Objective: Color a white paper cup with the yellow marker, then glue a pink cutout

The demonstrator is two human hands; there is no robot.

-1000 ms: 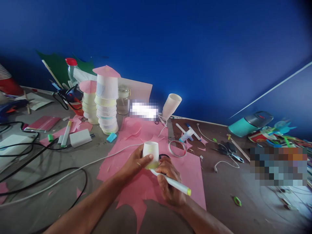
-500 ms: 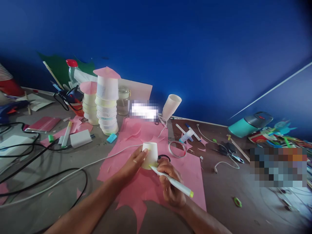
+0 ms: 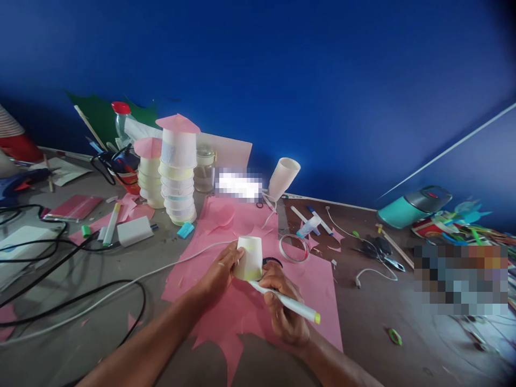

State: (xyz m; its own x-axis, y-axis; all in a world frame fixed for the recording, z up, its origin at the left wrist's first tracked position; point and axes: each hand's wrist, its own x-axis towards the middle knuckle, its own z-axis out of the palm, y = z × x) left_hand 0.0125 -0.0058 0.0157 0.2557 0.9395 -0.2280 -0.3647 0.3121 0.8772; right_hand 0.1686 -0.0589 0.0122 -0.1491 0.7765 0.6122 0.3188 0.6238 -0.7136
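Head view: left hand (image 3: 221,271) wrapped around an upturned paper cup (image 3: 250,258), fingers closed on its side, steadying it over the pink paper sheet (image 3: 242,306) on the table (image 3: 371,322). Right hand (image 3: 282,306) closed around a white marker (image 3: 284,301), tip pressed at the cup's yellow-tinted lower rim. Tape roll (image 3: 294,247) just beyond; stacked cups (image 3: 177,177) farther back. Probably mid-colouring of the rim band; next likely calls for a slight turn of the cup under a steady tip.

Cup (image 3: 250,258) on paper sheet (image 3: 314,285); tape roll (image 3: 294,247) right; cup stacks (image 3: 177,177) behind, left.
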